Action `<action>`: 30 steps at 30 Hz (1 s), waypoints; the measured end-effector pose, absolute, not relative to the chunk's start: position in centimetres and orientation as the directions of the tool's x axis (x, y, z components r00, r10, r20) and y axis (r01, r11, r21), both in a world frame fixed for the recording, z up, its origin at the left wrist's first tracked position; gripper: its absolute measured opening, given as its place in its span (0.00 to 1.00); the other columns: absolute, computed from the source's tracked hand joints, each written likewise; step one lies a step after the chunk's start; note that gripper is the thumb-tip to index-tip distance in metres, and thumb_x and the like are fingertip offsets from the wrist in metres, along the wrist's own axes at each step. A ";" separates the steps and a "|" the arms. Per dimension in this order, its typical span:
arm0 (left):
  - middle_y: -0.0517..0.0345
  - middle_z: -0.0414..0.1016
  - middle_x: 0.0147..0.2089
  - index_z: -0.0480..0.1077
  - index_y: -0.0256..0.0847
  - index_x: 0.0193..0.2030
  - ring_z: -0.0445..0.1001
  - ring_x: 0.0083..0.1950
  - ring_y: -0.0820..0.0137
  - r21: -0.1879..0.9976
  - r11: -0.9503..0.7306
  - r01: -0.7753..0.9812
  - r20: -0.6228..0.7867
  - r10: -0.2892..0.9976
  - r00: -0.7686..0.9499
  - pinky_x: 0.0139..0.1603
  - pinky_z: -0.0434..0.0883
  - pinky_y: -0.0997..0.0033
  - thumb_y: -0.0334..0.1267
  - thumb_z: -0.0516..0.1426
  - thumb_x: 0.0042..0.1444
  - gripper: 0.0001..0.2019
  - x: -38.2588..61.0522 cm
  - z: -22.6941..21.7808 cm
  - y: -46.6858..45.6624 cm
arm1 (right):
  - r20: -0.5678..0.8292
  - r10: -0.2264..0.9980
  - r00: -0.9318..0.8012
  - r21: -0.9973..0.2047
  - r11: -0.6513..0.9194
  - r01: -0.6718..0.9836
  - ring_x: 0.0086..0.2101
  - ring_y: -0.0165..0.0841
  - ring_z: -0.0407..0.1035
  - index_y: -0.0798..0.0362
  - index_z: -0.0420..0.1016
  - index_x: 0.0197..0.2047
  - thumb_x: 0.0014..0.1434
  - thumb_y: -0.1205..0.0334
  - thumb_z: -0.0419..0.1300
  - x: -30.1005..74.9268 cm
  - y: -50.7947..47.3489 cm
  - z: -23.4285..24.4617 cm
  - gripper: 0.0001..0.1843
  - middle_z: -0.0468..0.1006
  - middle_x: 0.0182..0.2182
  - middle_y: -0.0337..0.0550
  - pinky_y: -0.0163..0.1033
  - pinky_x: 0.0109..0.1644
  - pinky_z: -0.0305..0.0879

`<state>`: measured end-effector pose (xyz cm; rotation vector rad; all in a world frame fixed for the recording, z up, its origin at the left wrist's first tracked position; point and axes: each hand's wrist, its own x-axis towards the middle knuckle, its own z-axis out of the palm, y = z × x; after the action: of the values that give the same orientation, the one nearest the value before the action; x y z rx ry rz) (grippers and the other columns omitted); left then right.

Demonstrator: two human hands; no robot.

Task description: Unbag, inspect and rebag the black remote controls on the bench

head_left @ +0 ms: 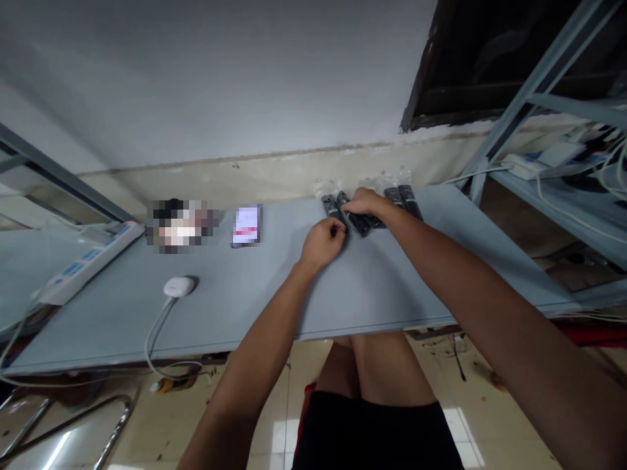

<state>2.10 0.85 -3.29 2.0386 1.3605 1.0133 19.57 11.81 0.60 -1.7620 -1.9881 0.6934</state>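
Observation:
Several dark remote controls in clear plastic bags lie side by side near the back edge of the grey table (264, 287). My right hand (366, 201) is closed over one bagged remote control (360, 225), its fingers on the upper part. Beside it on the left lies another remote (331, 206). My left hand (323, 241) rests at the lower end of that remote, with thumb and fingers curled together; whatever is between the fingertips is too small to make out. To the right of my right hand lie more remotes (410, 201), partly hidden by my forearm.
A phone with a lit screen (246, 225) lies left of my hands, beside a blurred-out object (181, 225). Farther left are a white corded device (179, 286) and a long power strip (93, 261). Metal shelf posts (519, 98) and a wall (235, 78) bound the table.

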 end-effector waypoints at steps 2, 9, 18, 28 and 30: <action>0.53 0.82 0.39 0.77 0.43 0.40 0.78 0.40 0.64 0.726 -0.369 0.580 0.295 0.929 0.223 0.47 0.73 0.64 0.39 0.57 0.65 0.07 2.0 -3.0 0.6 | -0.063 0.995 -0.083 -0.601 0.029 0.798 0.38 0.52 0.81 0.52 0.82 0.32 0.48 0.55 0.73 20.3 11.2 0.6 0.12 0.82 0.26 0.53 0.48 0.41 0.74; 0.51 0.82 0.44 0.72 0.41 0.56 0.80 0.46 0.64 0.903 -0.280 0.327 0.252 0.960 0.126 0.50 0.74 0.64 0.54 0.67 0.59 0.25 2.9 -2.3 0.4 | 0.078 0.996 -0.033 -0.994 0.080 0.077 0.44 0.39 0.79 0.45 0.74 0.53 0.52 0.52 0.70 22.4 7.3 0.2 0.25 0.85 0.44 0.42 0.42 0.45 0.75; 0.52 0.81 0.46 0.71 0.40 0.62 0.81 0.46 0.68 0.950 -0.313 -0.001 0.305 0.925 -0.229 0.50 0.78 0.67 0.55 0.68 0.59 0.30 0.2 -2.0 2.9 | -0.085 0.996 0.002 -0.919 -0.078 -0.385 0.39 0.34 0.81 0.46 0.76 0.41 0.56 0.50 0.73 22.5 4.3 -2.3 0.15 0.86 0.41 0.39 0.34 0.36 0.78; 0.52 0.84 0.54 0.84 0.45 0.50 0.80 0.60 0.62 0.853 -0.519 0.050 0.490 0.764 -0.420 0.62 0.78 0.59 0.54 0.64 0.64 0.17 -0.3 -0.2 1.9 | -0.123 0.920 -0.371 -0.941 -0.227 -0.252 0.51 0.48 0.82 0.48 0.81 0.46 0.60 0.47 0.69 23.9 2.4 -2.0 0.16 0.86 0.52 0.51 0.54 0.58 0.81; 0.54 0.84 0.52 0.84 0.46 0.45 0.81 0.58 0.63 0.835 -0.543 0.091 0.527 0.741 -0.416 0.63 0.78 0.58 0.51 0.65 0.64 0.13 -0.1 0.2 1.5 | -0.140 0.899 -0.415 -0.938 -0.255 -0.236 0.51 0.48 0.82 0.49 0.80 0.48 0.61 0.47 0.68 23.9 2.2 -2.0 0.18 0.85 0.52 0.53 0.54 0.58 0.80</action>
<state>-0.06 1.47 0.18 1.3580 1.1664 2.0096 23.87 2.15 -2.00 -0.9126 -1.1596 1.7810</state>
